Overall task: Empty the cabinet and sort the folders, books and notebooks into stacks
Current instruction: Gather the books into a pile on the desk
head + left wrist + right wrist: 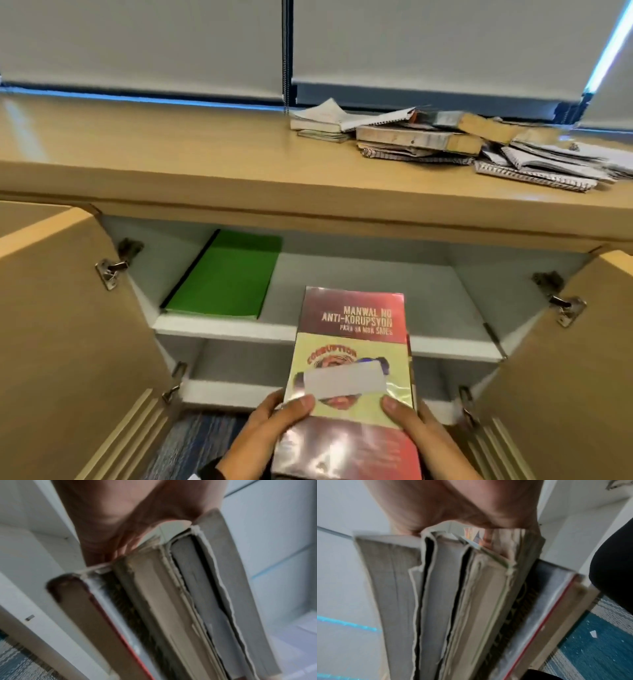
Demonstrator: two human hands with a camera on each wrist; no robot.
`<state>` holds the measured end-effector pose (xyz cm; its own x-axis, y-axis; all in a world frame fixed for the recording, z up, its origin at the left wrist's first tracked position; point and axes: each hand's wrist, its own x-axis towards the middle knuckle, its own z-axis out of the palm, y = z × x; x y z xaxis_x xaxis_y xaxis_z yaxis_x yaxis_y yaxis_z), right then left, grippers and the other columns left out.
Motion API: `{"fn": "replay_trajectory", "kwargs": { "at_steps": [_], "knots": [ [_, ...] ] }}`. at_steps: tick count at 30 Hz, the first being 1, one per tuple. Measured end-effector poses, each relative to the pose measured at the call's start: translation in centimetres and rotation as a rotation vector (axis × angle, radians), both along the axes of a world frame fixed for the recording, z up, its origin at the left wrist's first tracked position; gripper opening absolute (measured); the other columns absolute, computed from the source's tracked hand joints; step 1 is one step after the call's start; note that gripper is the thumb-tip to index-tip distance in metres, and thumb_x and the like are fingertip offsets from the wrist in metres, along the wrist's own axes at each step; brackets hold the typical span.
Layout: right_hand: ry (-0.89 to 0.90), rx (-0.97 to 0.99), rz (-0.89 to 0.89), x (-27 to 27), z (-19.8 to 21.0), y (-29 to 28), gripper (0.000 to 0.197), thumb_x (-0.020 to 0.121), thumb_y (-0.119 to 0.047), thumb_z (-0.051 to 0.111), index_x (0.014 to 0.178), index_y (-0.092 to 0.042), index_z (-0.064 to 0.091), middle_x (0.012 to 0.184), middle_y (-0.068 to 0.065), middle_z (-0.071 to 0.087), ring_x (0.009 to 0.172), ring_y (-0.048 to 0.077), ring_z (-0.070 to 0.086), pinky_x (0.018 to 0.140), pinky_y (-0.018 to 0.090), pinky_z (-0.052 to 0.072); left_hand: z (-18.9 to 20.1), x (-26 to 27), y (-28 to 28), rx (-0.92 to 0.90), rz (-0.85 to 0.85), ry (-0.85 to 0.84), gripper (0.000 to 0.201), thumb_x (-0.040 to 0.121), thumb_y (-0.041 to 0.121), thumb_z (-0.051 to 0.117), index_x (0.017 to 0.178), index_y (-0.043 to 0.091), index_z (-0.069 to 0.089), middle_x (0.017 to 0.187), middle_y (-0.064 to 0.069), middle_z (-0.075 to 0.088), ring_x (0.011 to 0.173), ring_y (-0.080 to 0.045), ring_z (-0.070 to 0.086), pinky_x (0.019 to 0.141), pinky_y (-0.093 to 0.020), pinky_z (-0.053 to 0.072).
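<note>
My left hand and right hand clamp the stack of books; advise level lift onto the far countertop.

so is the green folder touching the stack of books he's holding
Apart. The head view shows the green folder lying at the left of the upper cabinet shelf, with bare shelf between it and the stack of books held by both hands in front.

book stack: near end cut off | wrist views: blurred
</note>
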<state>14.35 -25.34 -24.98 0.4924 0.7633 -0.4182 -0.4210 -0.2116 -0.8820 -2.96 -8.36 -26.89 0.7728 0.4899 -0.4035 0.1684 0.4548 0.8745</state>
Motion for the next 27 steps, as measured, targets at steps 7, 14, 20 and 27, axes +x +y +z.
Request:
{"fn": "replay_trajectory", "kwargs": {
  "at_steps": [7,14,20,27],
  "knots": [
    [0.09,-0.084,0.107,6.4,-2.0,9.8,0.064,0.077,-0.052,0.072,0.127,-0.017,0.058,0.117,0.014,0.069,0.11,0.031,0.065,0.107,0.047,0.043,0.3,6.2,7.6,-0.043,-0.028,0.055,0.057,0.077,0.049,0.072,0.121,0.013,0.062,0.115,-0.014,0.07,0.108,-0.032,0.066,0.105,-0.047,0.043],
    [0.191,-0.178,0.127,12.8,-4.7,19.6,0.07,0.073,-0.047,0.075,0.127,-0.005,0.06,0.117,0.023,0.066,0.097,0.034,0.065,0.1,0.049,0.047,-1.6,12.9,16.5,-0.152,0.013,0.165,0.035,0.086,0.041,0.063,0.095,0.009,0.074,0.097,-0.017,0.073,0.08,-0.029,0.07,0.086,-0.038,0.052],
    [0.121,-0.139,0.115,17.6,-5.7,26.4,0.061,0.079,-0.05,0.07,0.126,-0.011,0.062,0.121,0.016,0.066,0.115,0.035,0.06,0.111,0.048,0.037,-2.9,17.9,23.5,-0.093,-0.007,0.259,0.042,0.073,0.049,0.074,0.092,0.011,0.073,0.088,-0.015,0.073,0.073,-0.027,0.068,0.081,-0.037,0.055],
    [-0.01,-0.177,0.105,21.4,-6.6,32.8,0.058,0.064,-0.057,0.078,0.11,-0.022,0.072,0.11,0.013,0.071,0.102,0.033,0.067,0.096,0.046,0.051,-7.0,22.2,32.5,0.039,0.015,0.406,0.085,0.038,0.073,0.083,0.103,0.018,0.075,0.113,-0.013,0.07,0.103,-0.034,0.066,0.102,-0.052,0.045]
  ]
}}
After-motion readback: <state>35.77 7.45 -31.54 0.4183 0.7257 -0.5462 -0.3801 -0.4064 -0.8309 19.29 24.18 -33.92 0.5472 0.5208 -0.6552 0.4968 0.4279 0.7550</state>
